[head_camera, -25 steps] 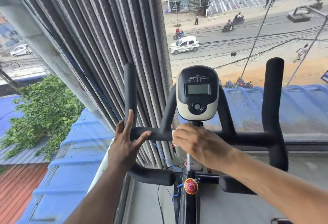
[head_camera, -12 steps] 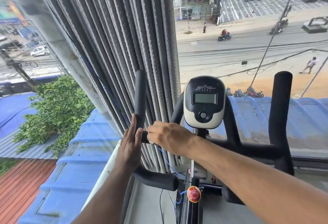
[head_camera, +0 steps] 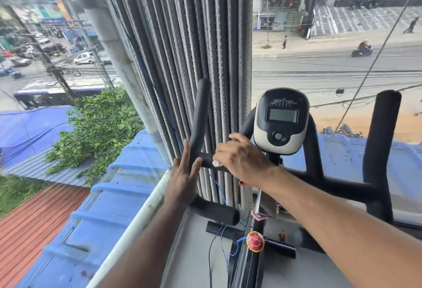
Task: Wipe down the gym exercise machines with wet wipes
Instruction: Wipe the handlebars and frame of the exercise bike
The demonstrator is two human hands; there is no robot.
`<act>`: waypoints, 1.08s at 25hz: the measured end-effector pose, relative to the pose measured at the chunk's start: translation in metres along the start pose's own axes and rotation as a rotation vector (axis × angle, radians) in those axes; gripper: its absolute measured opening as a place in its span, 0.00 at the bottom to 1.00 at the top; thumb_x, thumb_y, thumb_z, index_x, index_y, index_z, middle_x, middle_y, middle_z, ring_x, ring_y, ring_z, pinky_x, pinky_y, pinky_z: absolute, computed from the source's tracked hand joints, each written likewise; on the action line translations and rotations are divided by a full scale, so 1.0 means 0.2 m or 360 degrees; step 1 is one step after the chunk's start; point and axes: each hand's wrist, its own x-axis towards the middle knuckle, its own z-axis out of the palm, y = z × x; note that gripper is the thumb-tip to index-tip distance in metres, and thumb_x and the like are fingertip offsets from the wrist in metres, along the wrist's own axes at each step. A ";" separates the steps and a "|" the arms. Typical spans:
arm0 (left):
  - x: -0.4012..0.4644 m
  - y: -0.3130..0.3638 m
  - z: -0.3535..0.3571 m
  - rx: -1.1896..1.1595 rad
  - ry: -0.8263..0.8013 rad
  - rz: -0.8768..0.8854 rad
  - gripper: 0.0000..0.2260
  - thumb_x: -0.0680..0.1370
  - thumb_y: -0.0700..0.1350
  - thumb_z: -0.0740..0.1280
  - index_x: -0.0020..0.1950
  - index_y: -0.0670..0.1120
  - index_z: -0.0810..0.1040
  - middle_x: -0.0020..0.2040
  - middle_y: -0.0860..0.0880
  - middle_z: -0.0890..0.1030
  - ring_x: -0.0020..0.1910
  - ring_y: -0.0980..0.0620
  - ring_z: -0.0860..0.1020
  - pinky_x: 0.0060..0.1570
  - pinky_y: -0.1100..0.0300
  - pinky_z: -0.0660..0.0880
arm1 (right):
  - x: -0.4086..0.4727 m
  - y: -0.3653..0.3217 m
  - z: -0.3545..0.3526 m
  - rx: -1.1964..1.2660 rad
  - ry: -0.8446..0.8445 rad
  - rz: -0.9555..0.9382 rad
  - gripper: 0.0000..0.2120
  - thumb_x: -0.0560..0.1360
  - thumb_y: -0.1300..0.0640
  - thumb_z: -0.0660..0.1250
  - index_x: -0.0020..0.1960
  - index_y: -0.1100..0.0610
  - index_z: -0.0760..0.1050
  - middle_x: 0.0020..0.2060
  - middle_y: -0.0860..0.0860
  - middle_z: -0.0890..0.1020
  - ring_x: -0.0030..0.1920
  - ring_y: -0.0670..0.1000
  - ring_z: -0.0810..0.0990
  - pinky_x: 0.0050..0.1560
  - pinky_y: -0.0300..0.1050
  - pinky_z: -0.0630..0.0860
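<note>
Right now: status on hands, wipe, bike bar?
Left hand open, flat against upright black foam grip. Right hand grips white wet wipe on black handlebar crossbar. Grey vertical blinds close behind.

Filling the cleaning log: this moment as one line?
right hand: rubs wet wipe on handlebar | left hand: flat against left upright | console: untouched
</note>
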 end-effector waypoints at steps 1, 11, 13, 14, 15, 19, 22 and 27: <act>-0.07 -0.02 0.02 -0.0093 0.0032 -0.0045 0.31 0.84 0.63 0.60 0.83 0.69 0.47 0.66 0.50 0.72 0.71 0.44 0.72 0.63 0.53 0.69 | 0.03 0.01 0.00 0.0041 -0.0020 0.0045 0.11 0.77 0.68 0.67 0.44 0.52 0.81 0.38 0.47 0.78 0.37 0.50 0.76 0.57 0.53 0.76; -0.27 -0.07 0.12 -0.0325 0.0198 -0.0103 0.47 0.77 0.58 0.74 0.85 0.59 0.45 0.75 0.50 0.67 0.74 0.52 0.67 0.61 0.66 0.61 | -0.01 0.07 -0.01 0.0177 -0.0093 -0.0130 0.07 0.79 0.65 0.65 0.49 0.56 0.81 0.44 0.49 0.82 0.40 0.50 0.79 0.53 0.46 0.75; -0.27 -0.06 0.12 -0.0337 0.0177 -0.0098 0.51 0.73 0.66 0.74 0.85 0.59 0.45 0.76 0.50 0.67 0.75 0.52 0.66 0.62 0.64 0.61 | -0.03 0.06 0.02 0.0184 -0.0024 -0.0109 0.07 0.79 0.65 0.66 0.50 0.56 0.82 0.44 0.49 0.83 0.41 0.50 0.79 0.54 0.47 0.74; -0.27 -0.06 0.11 -0.0332 0.0159 -0.0102 0.53 0.71 0.70 0.73 0.85 0.60 0.44 0.77 0.50 0.66 0.76 0.52 0.66 0.62 0.63 0.62 | -0.04 0.06 0.03 0.0176 0.0003 -0.0111 0.07 0.79 0.65 0.67 0.51 0.56 0.82 0.45 0.48 0.83 0.41 0.50 0.79 0.54 0.47 0.74; -0.26 -0.06 0.11 -0.0322 0.0145 -0.0104 0.54 0.69 0.73 0.70 0.85 0.60 0.44 0.77 0.49 0.66 0.76 0.52 0.66 0.62 0.63 0.62 | -0.05 0.06 0.04 0.0175 0.0011 -0.0113 0.07 0.79 0.65 0.67 0.51 0.56 0.82 0.45 0.48 0.83 0.41 0.50 0.80 0.55 0.47 0.74; -0.30 -0.03 0.12 -0.0317 0.0163 -0.0150 0.55 0.65 0.77 0.65 0.85 0.60 0.44 0.80 0.49 0.64 0.77 0.52 0.65 0.65 0.62 0.62 | -0.01 0.02 0.03 0.0221 -0.0001 -0.0045 0.08 0.77 0.66 0.69 0.49 0.55 0.83 0.44 0.47 0.83 0.42 0.49 0.81 0.50 0.47 0.76; -0.32 0.00 0.10 -0.0328 0.0174 -0.0199 0.51 0.69 0.73 0.67 0.85 0.60 0.46 0.75 0.51 0.67 0.74 0.54 0.67 0.64 0.62 0.62 | 0.12 -0.02 0.03 0.0267 -0.0121 -0.0029 0.06 0.79 0.64 0.68 0.47 0.57 0.82 0.43 0.48 0.81 0.42 0.50 0.81 0.45 0.49 0.81; -0.35 0.05 0.12 -0.0316 0.0302 -0.0283 0.43 0.71 0.53 0.63 0.85 0.53 0.53 0.76 0.45 0.67 0.74 0.48 0.67 0.67 0.58 0.64 | -0.03 0.01 0.01 0.0282 -0.0062 -0.0097 0.09 0.80 0.69 0.63 0.48 0.61 0.81 0.44 0.51 0.80 0.42 0.52 0.81 0.45 0.49 0.83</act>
